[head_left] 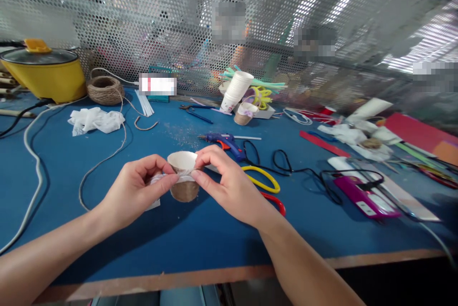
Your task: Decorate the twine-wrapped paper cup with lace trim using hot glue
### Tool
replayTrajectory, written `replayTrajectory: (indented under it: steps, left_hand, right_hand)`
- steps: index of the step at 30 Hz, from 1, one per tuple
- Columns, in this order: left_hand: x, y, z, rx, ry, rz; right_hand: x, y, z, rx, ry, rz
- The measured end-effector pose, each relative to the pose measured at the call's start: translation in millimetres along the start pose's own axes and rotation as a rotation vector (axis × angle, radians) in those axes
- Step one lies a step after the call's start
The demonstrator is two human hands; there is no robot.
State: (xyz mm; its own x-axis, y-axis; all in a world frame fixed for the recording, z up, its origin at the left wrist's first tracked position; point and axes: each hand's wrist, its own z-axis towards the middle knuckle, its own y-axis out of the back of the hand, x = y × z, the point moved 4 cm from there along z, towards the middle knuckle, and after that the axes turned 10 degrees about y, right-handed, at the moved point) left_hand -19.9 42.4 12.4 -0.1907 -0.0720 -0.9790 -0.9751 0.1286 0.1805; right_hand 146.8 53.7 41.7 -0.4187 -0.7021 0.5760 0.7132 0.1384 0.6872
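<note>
Far left: yellow electric pot [46, 77] with glass lid and orange knob, lid on, contents can't tell. Just right of it, ball of brown jute twine [105, 90], a loose strand trailing toward the near edge. Crumpled white lace fabric [96, 120] lies in front of the ball.

Centre: small paper cup wrapped in brown twine [184, 190], held just above the table between both hands, tilted a bit, mouth up and toward the camera, white inside showing. Left hand [138, 191] has its fingers curled, thumb and forefinger pinching a white lace strip [154, 203] against the cup's left side. Right hand [229, 184] is mostly closed, thumb and forefinger pinching the cup at the rim where the lace band wraps it.

Behind, centre-right: stack of white paper cups [236, 89] lying tilted, next to it a second twine-wrapped cup with lace band [245, 114], on its side. Blue hot glue gun [225, 141] lies just behind the right hand. Yellow-handled scissors [263, 182] and a red handle [277, 202] sit beside the right wrist. Further right, magenta flat device [358, 196] with black cord, then red card sheet [418, 134].

Surface: blue tabletop [107, 234], wooden front edge, white cable [34, 163] along the left. Perforated metal screen [143, 19] backs the bench; the room beyond is blurred.
</note>
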Motion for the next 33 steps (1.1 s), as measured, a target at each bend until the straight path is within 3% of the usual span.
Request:
replayTrajectory:
  steps: [11,24,33]
  left_hand:
    - [-2.3,2.1,-11.2,-0.073,-0.228,0.204]
    - [-0.4,5.9,-0.1,-0.088,-0.06,0.107]
    - [-4.6,9.4,-0.4,-0.091,-0.227,0.224]
  right_hand:
    - [0.0,-1.7,-0.8,0.007,0.021,0.024]
    - [2.6,0.5,-1.9,0.005,0.031,0.031]
    - [2.5,1.1,-1.4,0.022,0.037,0.043]
